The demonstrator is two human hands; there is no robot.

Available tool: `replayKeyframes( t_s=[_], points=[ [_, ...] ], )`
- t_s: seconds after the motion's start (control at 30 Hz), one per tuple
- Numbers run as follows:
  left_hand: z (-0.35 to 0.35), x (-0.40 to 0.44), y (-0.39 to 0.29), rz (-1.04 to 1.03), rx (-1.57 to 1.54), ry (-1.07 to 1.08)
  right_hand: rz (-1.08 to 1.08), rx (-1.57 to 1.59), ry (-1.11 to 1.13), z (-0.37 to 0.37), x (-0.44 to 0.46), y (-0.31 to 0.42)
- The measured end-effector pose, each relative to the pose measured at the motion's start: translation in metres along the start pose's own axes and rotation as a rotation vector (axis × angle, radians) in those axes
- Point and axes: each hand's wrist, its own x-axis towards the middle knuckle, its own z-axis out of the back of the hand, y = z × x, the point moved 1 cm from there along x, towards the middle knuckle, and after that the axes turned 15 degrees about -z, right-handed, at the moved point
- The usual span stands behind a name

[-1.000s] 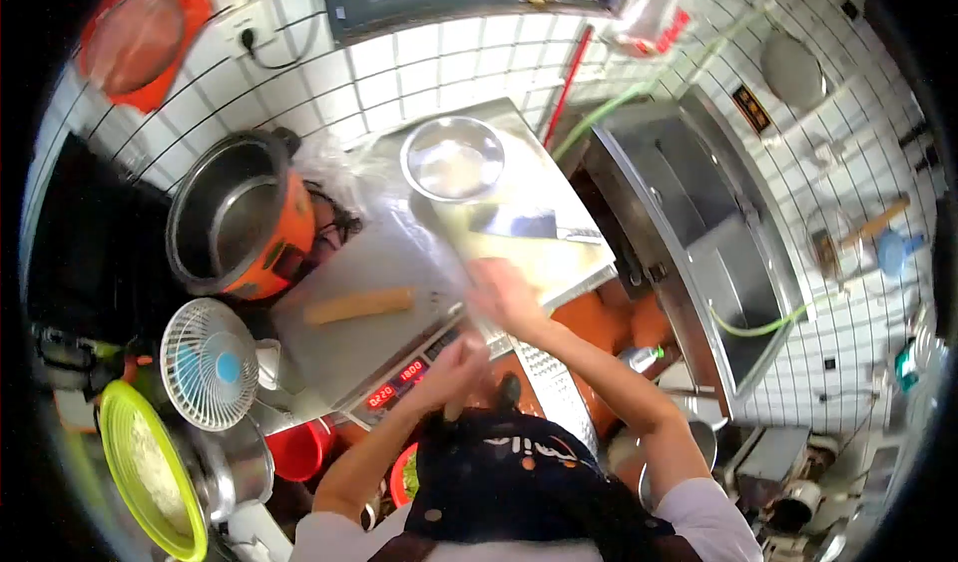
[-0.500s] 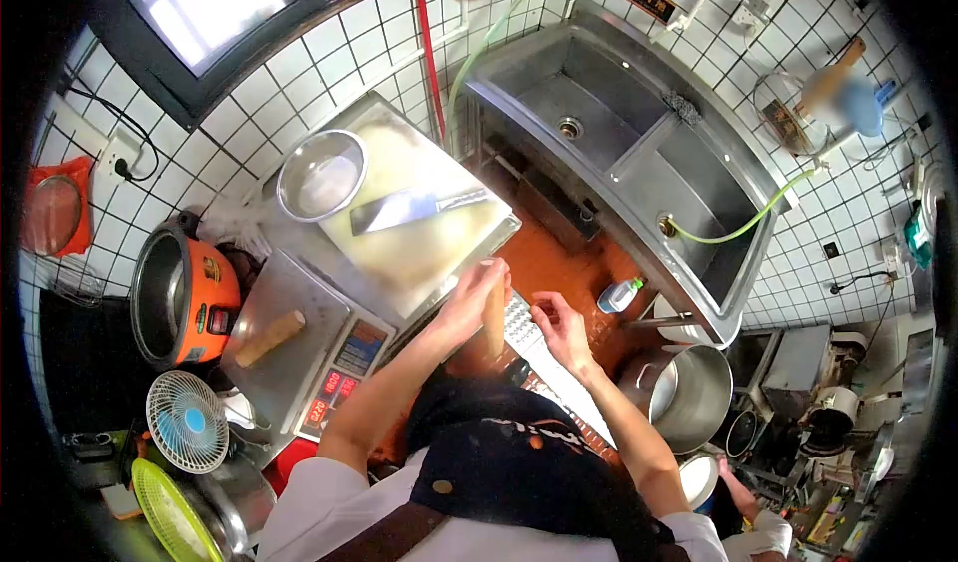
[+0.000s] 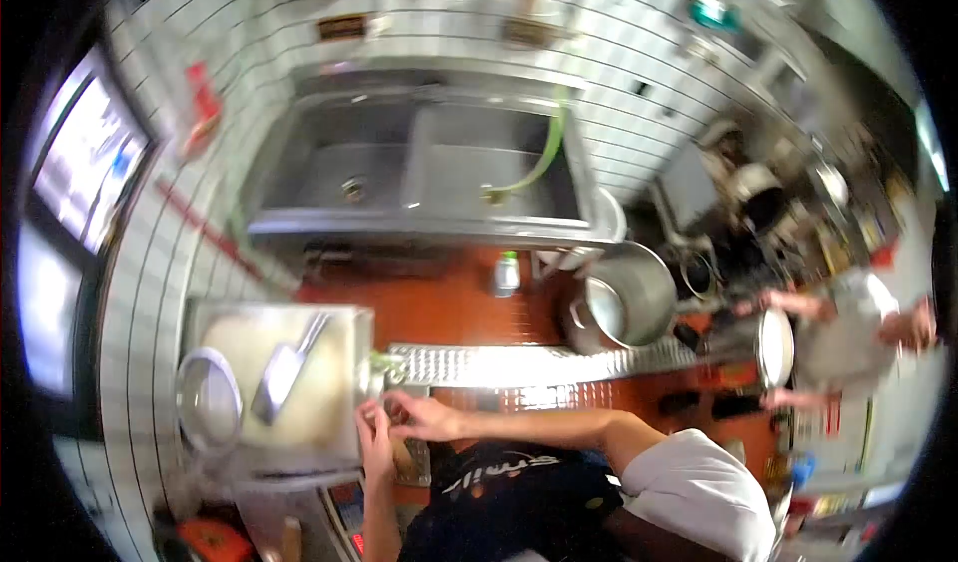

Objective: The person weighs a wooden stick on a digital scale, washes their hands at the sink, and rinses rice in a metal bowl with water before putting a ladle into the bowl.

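Observation:
My left hand is closed beside the near right corner of the white cutting board. Below its fingers shows part of a tan, rod-like thing, blurred and mostly hidden. Against the left hand's fingertips, my right hand is curled with its fingers pressed together; what they pinch, if anything, I cannot make out. On the board lie a cleaver and, at its left side, a round metal bowl. A similar tan piece rests on the scale at the bottom edge.
A double steel sink spans the far wall. A large steel pot and a bottle stand on the red floor, which a metal drain grate crosses. At right, another person holds a white round container.
The view has swung right, bringing the sink to the middle and the co-worker more fully into sight. My right hand has come over to meet my left. Motion blurs the picture.

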Motion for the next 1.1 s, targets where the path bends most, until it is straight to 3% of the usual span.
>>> replayKeyframes(
  t_s=[0.07, 0.1, 0.13, 0.23, 0.33, 0.43, 0.47, 0.53, 0.57, 0.63, 0.73, 0.8, 0.83, 0.93, 1.03, 1.1],
  points=[
    [-0.01, 0.008, 0.013, 0.067, 0.186, 0.231, 0.071, 0.06, -0.126, 0.001, -0.003, -0.038],
    [-0.019, 0.012, 0.036, -0.048, 0.239, 0.35, 0.053, 0.104, -0.196, 0.009, -0.013, -0.048],
    [-0.045, 0.013, 0.013, 0.207, 0.206, 0.483, 0.037, 0.148, -0.263, 0.022, -0.028, -0.059],
    [-0.104, 0.033, 0.083, -0.108, 0.276, 0.854, -0.038, 0.222, -0.359, 0.066, -0.069, -0.105],
    [-0.179, 0.033, 0.094, -0.083, 0.457, 1.197, -0.038, 0.285, -0.401, 0.103, -0.116, -0.157],
    [-0.268, 0.017, 0.104, 0.019, 0.48, 1.39, -0.047, 0.44, -0.485, 0.139, -0.174, -0.201],
    [-0.293, 0.014, 0.126, -0.113, 0.519, 1.442, -0.102, 0.442, -0.538, 0.152, -0.197, -0.215],
    [-0.35, -0.003, 0.144, -0.261, 0.578, 1.524, -0.23, 0.459, -0.61, 0.169, -0.243, -0.244],
    [-0.387, -0.017, 0.142, -0.278, 0.607, 1.554, -0.15, 0.442, -0.796, 0.173, -0.264, -0.267],
    [-0.452, -0.037, 0.156, -0.416, 0.606, 1.566, -0.345, 0.44, -0.956, 0.185, -0.32, -0.307],
    [-0.545, -0.05, 0.186, -0.333, 0.601, 1.526, -0.507, 0.674, -1.32, 0.188, -0.383, -0.388],
    [-0.59, -0.056, 0.22, -0.287, 0.601, 1.524, -0.613, 0.947, -1.356, 0.194, -0.433, -0.417],
    [-0.609, -0.058, 0.237, -0.288, 0.634, 1.545, -0.456, 1.281, -1.373, 0.195, -0.457, -0.422],
    [-0.666, -0.072, 0.279, -0.252, 0.704, 1.579, -0.313, 1.733, -1.429, 0.204, -0.51, -0.471],
    [-0.719, -0.085, 0.336, -0.36, 0.78, 1.605, -0.025, 1.974, -1.558, 0.22, -0.556, -0.529],
    [-0.768, -0.109, 0.353, -0.293, 0.805, 1.56, -0.043, 2.125, -1.506, 0.245, -0.599, -0.549]
  ],
)
